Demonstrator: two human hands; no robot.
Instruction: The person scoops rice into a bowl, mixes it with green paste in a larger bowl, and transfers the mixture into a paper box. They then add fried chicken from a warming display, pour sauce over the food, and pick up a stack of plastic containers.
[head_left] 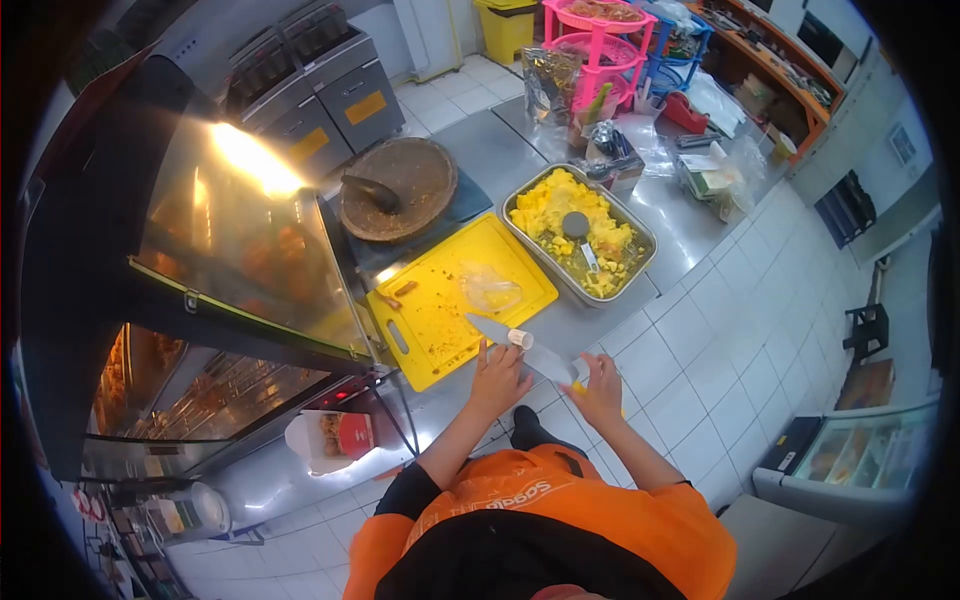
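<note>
My right hand (pixel 600 392) is closed around the yellow handle of a broad-bladed knife (pixel 550 364), its blade pointing up and left. My left hand (pixel 500 382) is just below the near corner of the yellow cutting board (pixel 445 345), fingers apart and holding nothing visible. Just above its fingertips, a smaller knife (pixel 490 326) with a pale handle lies over the board's edge, close to the tip of the broad blade. On the board are a crumpled clear plastic bag (pixel 490 288), small brown pieces (pixel 405 288) and scattered crumbs.
Beyond the board stand a stone mortar (pixel 400 190) with a dark pestle and a metal tray (pixel 628 285) of yellow food with a scoop in it. A lit glass food warmer (pixel 250 240) is at left, with a food box (pixel 335 440) below. Pink stacked baskets (pixel 590 60) stand at the back.
</note>
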